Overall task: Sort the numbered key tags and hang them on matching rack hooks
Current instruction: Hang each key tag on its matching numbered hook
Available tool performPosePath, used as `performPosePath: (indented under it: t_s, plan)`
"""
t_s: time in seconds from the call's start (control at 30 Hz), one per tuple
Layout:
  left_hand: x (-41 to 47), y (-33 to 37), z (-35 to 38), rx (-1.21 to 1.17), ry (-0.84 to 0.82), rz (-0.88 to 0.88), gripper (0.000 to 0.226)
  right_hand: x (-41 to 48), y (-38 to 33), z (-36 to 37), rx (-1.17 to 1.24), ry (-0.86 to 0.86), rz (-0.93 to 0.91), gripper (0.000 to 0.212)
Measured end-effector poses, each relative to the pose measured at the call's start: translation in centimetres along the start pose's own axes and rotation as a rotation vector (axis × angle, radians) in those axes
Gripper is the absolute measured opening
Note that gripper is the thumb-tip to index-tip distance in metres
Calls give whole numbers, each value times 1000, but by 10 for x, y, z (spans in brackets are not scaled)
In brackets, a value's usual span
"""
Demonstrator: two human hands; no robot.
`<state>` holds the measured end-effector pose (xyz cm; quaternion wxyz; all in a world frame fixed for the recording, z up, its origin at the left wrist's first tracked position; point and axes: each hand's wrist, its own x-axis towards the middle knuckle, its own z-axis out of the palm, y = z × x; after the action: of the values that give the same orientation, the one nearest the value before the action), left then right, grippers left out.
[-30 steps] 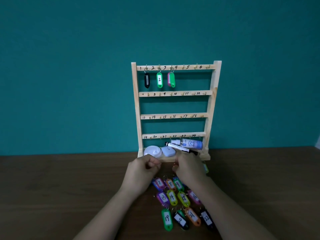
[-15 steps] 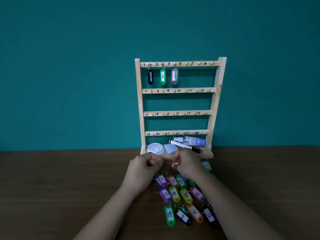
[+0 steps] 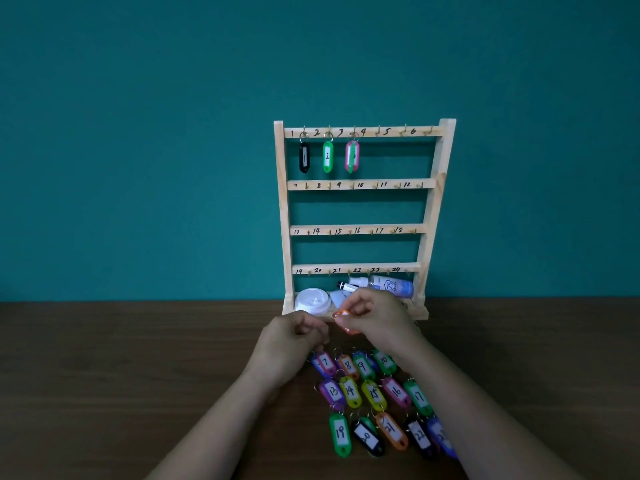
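Over brown table (image 3: 138,375), my right hand (image 3: 377,320) pinches one orange tag (image 3: 343,315); left hand (image 3: 291,341) curls, grip unclear; three tags (image 3: 327,156) hang on rack (image 3: 280,202)

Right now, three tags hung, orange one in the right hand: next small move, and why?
Probably raise the orange tag pinched in the right hand to hook 4: hooks 1 to 3 carry tags, 4 is the first bare one, and the laid-out rows start at tag 7. Its number is hidden, so check first.

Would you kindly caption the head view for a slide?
A right hand pinches an orange tag before the rack bearing three hung tags.
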<state>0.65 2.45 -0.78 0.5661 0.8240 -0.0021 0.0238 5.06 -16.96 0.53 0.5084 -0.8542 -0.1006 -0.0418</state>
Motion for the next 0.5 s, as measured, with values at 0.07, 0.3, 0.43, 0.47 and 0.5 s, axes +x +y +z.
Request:
performPosePath:
  t_s: [0.07, 0.3, 0.43, 0.47, 0.5]
  plan:
    - [-4, 4, 4, -160, -22, -43, 18, -8, -10, -3, 117, -5, -27, 15]
    - [-12, 25, 7, -475, -64, -98, 36, -25, -23, -5, 235, 28, -104, 14]
    - [-13, 27, 3, -524, -42, -103, 31, -30, -23, -2, 190, 17, -174, 13]
    - [-12, 27, 2, -544, -45, -114, 27, -30, -23, -1, 185, 22, -189, 13]
    - [-12, 26, 1, -567, -47, -125, 23, -30, -23, -1, 178, 28, -200, 12]
